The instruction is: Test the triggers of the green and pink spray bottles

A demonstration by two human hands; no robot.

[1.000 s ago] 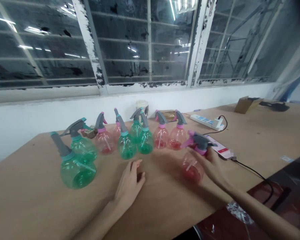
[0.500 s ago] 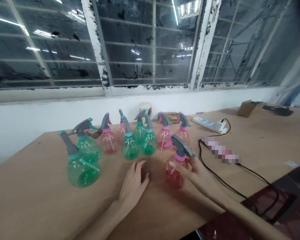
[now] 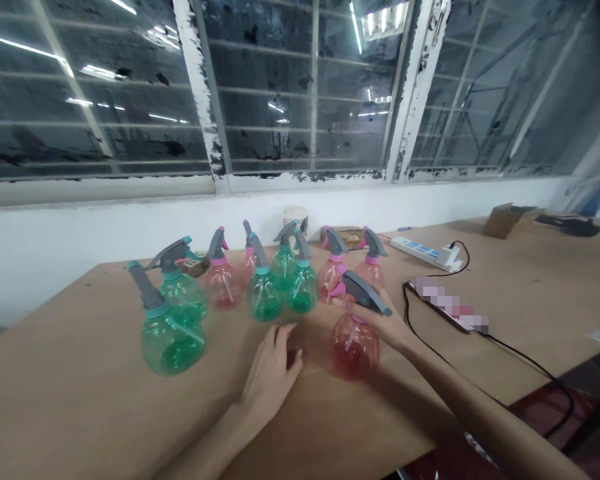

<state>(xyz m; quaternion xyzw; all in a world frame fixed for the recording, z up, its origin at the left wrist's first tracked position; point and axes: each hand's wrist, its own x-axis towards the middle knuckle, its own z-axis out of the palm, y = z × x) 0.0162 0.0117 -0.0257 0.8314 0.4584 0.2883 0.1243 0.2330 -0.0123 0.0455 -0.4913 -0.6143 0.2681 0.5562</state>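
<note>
My right hand is wrapped round the neck of a pink spray bottle with a grey trigger head, which stands on the wooden table. My left hand lies flat on the table just left of that bottle, fingers stretched out, holding nothing. Behind them stands a cluster of several spray bottles: green ones and pink ones. A large green spray bottle stands nearest on the left.
A white power strip with a black cable lies at the right rear. A phone-like object lies right of the held bottle. A cardboard box sits far right. A paper cup stands by the wall under the windows.
My right hand has carried the pink bottle leftward, from beside the phone to close by my left hand. The left hand has stayed flat on the table.
</note>
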